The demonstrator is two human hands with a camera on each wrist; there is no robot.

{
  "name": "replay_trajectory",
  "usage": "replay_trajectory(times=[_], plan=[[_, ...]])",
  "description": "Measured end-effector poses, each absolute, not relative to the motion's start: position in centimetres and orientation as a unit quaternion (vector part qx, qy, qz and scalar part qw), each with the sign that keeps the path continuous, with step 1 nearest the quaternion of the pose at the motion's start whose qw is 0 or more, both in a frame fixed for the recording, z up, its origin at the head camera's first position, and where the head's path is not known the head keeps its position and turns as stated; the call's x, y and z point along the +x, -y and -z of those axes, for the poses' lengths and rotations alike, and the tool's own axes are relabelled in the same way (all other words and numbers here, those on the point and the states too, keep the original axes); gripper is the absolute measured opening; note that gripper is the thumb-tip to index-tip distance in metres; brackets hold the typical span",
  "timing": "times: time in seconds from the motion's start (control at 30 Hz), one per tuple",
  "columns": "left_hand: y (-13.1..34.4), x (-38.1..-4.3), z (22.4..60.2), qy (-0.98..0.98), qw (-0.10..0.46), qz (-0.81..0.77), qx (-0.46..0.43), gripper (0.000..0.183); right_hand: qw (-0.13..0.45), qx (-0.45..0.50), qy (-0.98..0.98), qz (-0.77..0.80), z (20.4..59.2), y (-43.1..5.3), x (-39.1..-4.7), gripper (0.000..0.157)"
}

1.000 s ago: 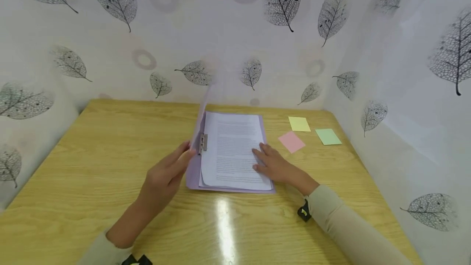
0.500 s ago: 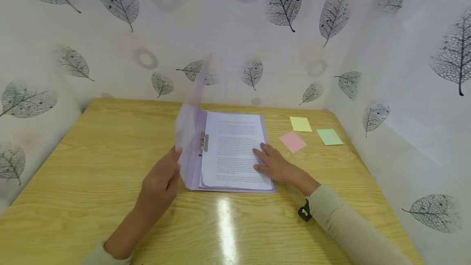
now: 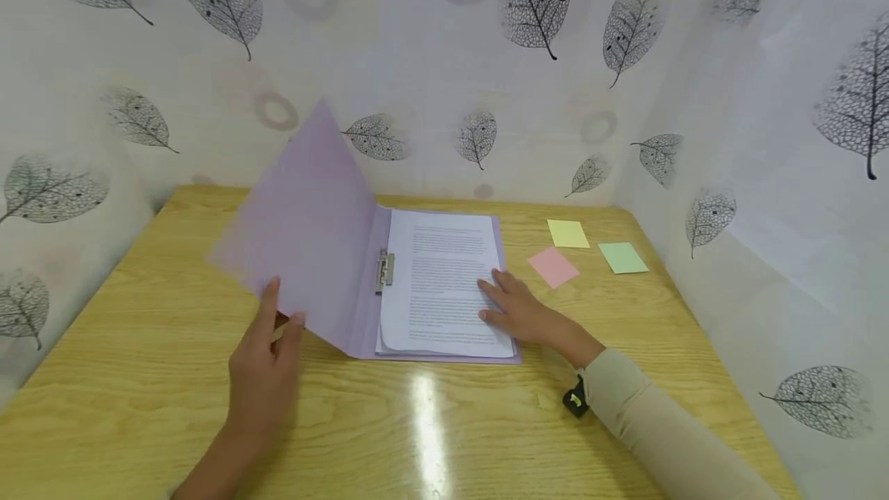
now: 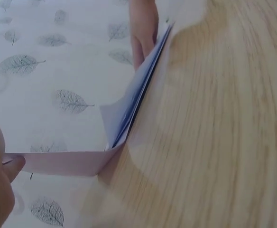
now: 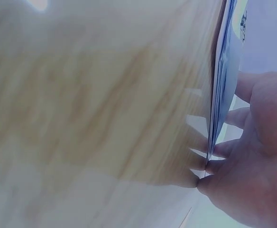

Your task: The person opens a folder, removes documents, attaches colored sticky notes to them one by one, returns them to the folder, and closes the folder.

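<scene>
A purple file folder (image 3: pixel 369 322) lies on the table with its front cover (image 3: pixel 305 230) raised at a slant to the left. My left hand (image 3: pixel 264 369) pinches the cover's lower edge; in the left wrist view the thumb (image 4: pixel 16 166) presses against the cover. Inside lies a stack of printed papers (image 3: pixel 451 292), with a metal clip (image 3: pixel 384 271) at its left side. Over the papers' right edge rests my right hand (image 3: pixel 521 313), fingers spread. The right wrist view shows those fingers (image 5: pixel 235 118) along the edge of the stack (image 5: pixel 221 80).
Right of the folder lie a yellow sticky note (image 3: pixel 568 234), a pink one (image 3: pixel 552 267) and a green one (image 3: pixel 623 258) on the wooden table (image 3: pixel 139 330). A leaf-patterned wall covering (image 3: pixel 417 37) stands behind the table and along its sides.
The cover has swung from nearly upright over to the left, showing its inner face. My left hand has moved left with it. The right hand stays where it was.
</scene>
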State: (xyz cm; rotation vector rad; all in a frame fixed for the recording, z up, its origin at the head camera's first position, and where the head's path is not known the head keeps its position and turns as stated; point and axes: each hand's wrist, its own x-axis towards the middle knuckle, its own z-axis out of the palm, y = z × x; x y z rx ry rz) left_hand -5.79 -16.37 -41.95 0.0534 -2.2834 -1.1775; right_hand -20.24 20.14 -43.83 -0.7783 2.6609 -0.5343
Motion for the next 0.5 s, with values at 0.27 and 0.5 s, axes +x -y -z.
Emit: replay_trajectory(times=[0.27,0.5], plan=[[19.4,-5.4,42.1,0.876,0.153,0.436,0.138,0.065,0.163,-0.27,-0.932,0.181,44.0,-20.4,-20.4,0.065],[22.9,-5.1,42.9,0.924,0.082,0.347,0.137,0.073,0.162,-0.27,-0.932,0.178,44.1,-20.4,-20.4,0.064]])
